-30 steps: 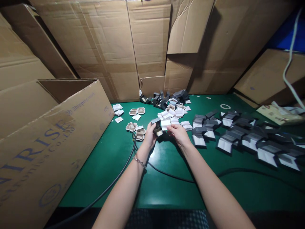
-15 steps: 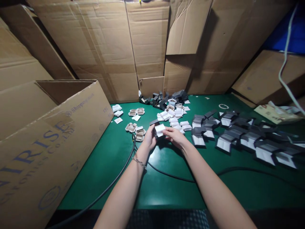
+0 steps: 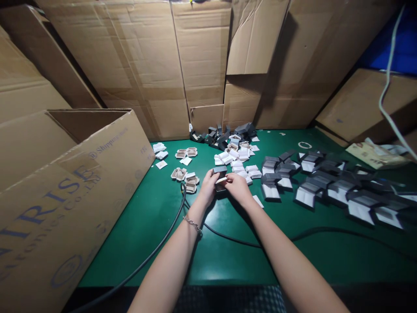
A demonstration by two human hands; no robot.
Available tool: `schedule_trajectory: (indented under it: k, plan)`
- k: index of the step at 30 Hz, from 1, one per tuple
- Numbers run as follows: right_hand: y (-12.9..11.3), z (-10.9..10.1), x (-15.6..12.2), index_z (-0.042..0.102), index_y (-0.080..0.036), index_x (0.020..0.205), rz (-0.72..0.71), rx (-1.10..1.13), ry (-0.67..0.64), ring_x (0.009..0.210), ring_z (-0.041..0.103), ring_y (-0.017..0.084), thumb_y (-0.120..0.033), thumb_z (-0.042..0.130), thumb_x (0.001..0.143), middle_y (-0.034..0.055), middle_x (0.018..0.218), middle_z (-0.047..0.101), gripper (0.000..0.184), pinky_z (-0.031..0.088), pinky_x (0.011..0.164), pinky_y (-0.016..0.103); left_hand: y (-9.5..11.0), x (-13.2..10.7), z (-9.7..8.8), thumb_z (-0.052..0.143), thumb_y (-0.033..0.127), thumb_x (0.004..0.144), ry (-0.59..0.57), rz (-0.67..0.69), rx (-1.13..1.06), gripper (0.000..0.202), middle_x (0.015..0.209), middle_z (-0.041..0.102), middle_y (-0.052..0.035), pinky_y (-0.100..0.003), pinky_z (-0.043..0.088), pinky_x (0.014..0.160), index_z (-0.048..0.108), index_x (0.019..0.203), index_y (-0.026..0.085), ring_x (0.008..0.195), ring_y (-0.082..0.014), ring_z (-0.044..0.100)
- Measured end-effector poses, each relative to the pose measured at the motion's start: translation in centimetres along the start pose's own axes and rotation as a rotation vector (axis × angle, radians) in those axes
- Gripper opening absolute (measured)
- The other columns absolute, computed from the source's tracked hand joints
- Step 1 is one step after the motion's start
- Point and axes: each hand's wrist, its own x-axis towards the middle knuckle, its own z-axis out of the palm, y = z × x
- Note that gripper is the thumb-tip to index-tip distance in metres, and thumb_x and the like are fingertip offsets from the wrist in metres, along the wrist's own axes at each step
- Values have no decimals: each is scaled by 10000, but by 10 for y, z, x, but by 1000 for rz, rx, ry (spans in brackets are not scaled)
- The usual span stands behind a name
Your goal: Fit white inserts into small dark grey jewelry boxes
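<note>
Left hand (image 3: 207, 188) holds an open black box (image 3: 221, 191) over the green surface (image 3: 234, 265). Right hand (image 3: 238, 187) touches a pale piece (image 3: 221, 179) at the box's opening; whether it grips, cannot tell. More black boxes (image 3: 271, 179) stand open rightward.

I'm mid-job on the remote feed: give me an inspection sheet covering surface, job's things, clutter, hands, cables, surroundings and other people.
Surface: green table, glossy, with light reflecting off it.
Job's things: black box, lid raised; pale piece at its opening.
Clutter: white folded pieces and black heap behind; brown trays to the left; open black boxes to the right.
Hands: left hand holds the box; right hand pinches the pale piece.
Cables: black cable on the table; pale cord hanging at right.
Surroundings: printed carton at left; cardboard sheets behind.
Other people: nothing seen.
</note>
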Motion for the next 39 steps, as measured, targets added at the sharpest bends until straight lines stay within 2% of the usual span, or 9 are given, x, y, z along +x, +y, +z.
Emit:
schedule_trajectory:
  k: [2,5,14,26,35,39]
  plan:
    - [-2,1,-1,658,-148,669,-38,-102,2,809,591,165,-104,578,727,74,878,672,108,435,756,274,0,0,2,672,273,688,42,44,13,264,883,653,-24,-243,453,706,611,921,164,796,-145,608]
    - [-3,0,-1,667,-137,713,-86,-169,-43,855,587,165,-49,547,749,94,939,668,152,429,786,269,1,-1,3,670,259,677,39,37,14,249,866,653,-21,-249,452,726,616,899,159,785,-142,605]
    - [-3,-9,-1,665,-138,770,-106,-236,-140,786,571,148,-21,486,794,81,870,664,216,407,722,239,0,-1,0,705,271,672,-47,-19,-3,287,892,663,-36,-252,457,717,635,929,162,769,-142,615]
    - [-8,-11,-3,627,-130,815,-114,-349,-159,809,563,141,12,418,810,88,898,642,253,404,741,235,-3,1,-3,711,286,682,-102,-34,-23,300,915,662,-42,-265,472,688,634,947,168,783,-160,624]
    - [-9,-3,-3,650,-116,845,-106,-495,-145,871,598,191,-12,442,802,141,941,652,236,412,781,266,-2,0,-3,708,272,671,-90,-14,6,278,880,655,-37,-249,463,688,633,913,158,767,-146,613]
    - [-10,-2,-7,624,-159,806,-69,-456,-39,817,600,202,-38,474,774,113,866,658,196,412,720,280,0,-1,0,707,260,655,-54,-25,-16,284,870,652,-34,-257,464,694,627,908,161,758,-146,612]
